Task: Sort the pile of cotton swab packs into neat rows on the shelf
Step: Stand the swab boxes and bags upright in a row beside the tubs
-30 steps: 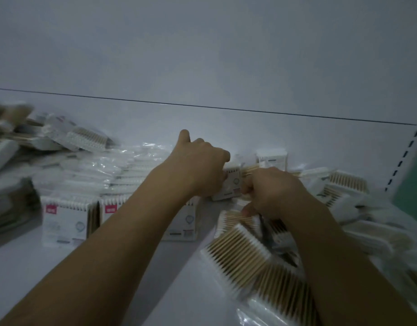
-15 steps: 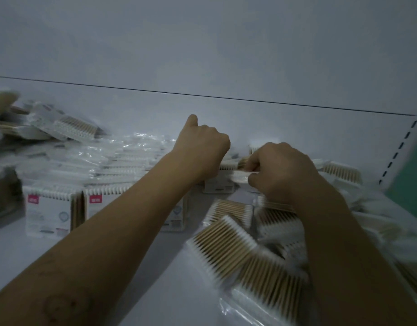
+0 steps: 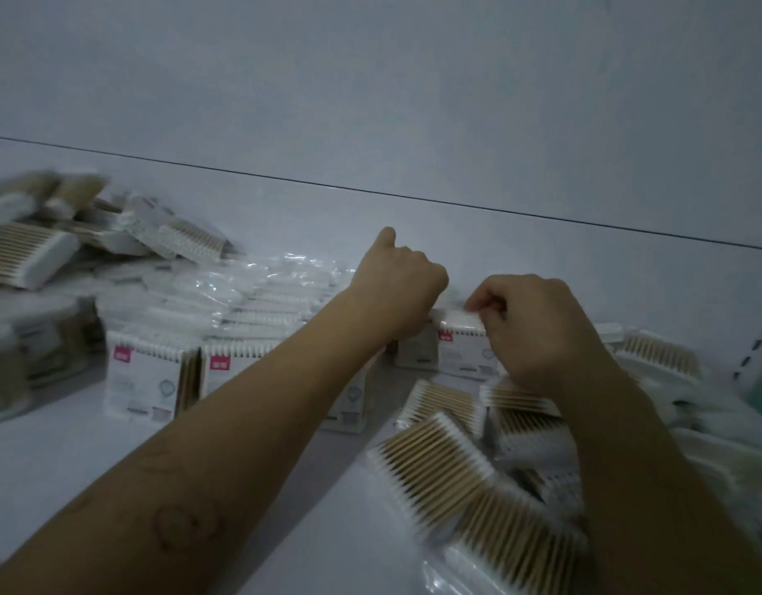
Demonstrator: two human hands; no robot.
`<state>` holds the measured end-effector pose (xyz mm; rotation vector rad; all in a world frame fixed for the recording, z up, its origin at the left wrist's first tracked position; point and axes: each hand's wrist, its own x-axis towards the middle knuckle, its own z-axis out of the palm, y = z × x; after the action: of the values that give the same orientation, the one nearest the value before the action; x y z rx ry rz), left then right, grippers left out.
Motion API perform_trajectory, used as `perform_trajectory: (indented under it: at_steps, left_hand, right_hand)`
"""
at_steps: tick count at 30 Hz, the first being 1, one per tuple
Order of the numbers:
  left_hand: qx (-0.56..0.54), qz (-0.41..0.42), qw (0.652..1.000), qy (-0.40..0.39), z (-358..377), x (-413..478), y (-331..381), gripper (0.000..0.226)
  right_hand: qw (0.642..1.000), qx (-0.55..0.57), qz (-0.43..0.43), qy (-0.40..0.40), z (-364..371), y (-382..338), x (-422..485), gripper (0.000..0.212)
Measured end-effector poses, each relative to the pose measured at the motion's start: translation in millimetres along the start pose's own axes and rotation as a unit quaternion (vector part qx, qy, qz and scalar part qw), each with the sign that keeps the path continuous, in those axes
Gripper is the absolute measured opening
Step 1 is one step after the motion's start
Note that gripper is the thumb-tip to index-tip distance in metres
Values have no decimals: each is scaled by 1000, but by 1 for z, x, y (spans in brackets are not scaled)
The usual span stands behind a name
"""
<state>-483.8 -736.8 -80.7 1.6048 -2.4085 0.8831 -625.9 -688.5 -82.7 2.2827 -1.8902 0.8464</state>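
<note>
The right hand (image 3: 529, 328) pinches the top edge of an upright pack (image 3: 463, 347) of cotton swabs, which has a red label at its upper left corner. The fingers curl down over the plastic. Just left of that pack the left hand (image 3: 398, 285) is balled with the thumb sticking up. Its fingers curl downward, but what lies under them is hidden, so I cannot tell whether it grips anything. The two hands sit close together without touching. Further left of the upright pack, partly behind the left forearm, runs a row of standing packs (image 3: 145, 377) with the same red labels facing the camera. Behind that row (still left of the upright pack) lie clear wrapped packs (image 3: 259, 294), flat and overlapping. Far to the left of the pack sits a blurred, untidy heap (image 3: 31, 255). In front of the upright pack and to its right spreads a loose pile (image 3: 439, 461) of packs lying flat, their wooden sticks showing. All rest on the white shelf (image 3: 61, 474), whose back panel (image 3: 370, 100) rises behind the pack. A slotted post (image 3: 759, 345) stands far to the pack's right.
</note>
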Motion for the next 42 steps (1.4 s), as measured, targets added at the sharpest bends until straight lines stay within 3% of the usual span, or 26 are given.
perform_trajectory:
  at_steps: [10, 13, 16, 18, 21, 26, 29, 37, 42]
  left_hand:
    - [-6, -27, 1000, -2, -3, -1, -5, 12]
    - [-42, -32, 998, -36, -6, -3, -10, 24]
    - [-80, -13, 996, -48, -9, -11, -11, 38]
    - [-84, 3, 996, -41, -9, -15, -6, 41]
    - [-80, 9, 997, -22, -8, -15, 3, 39]
    - [-120, -2, 993, 15, -5, -19, 0, 32]
    - [-125, -21, 992, 26, -4, -24, -2, 18]
    - [-66, -56, 996, 36, 1, -22, 5, 8]
    - [-12, -77, 996, 36, 1, -21, 16, 26]
  right_hand:
    - [999, 19, 33, 7, 7, 4, 6, 26]
    - [998, 26, 35, -37, 7, 5, 5, 27]
    - [995, 0, 17, -96, 8, 1, 1, 41]
    - [995, -47, 1, -93, 10, -1, 0, 47]
    - [995, -86, -8, -56, 12, -2, 1, 41]
    - [990, -31, -31, -131, 15, -4, 0, 50]
    - [991, -31, -32, -125, 13, -4, -4, 59]
    - [986, -143, -33, -81, -7, -3, -6, 39]
    - [988, -100, -10, -115, -11, 4, -10, 32]
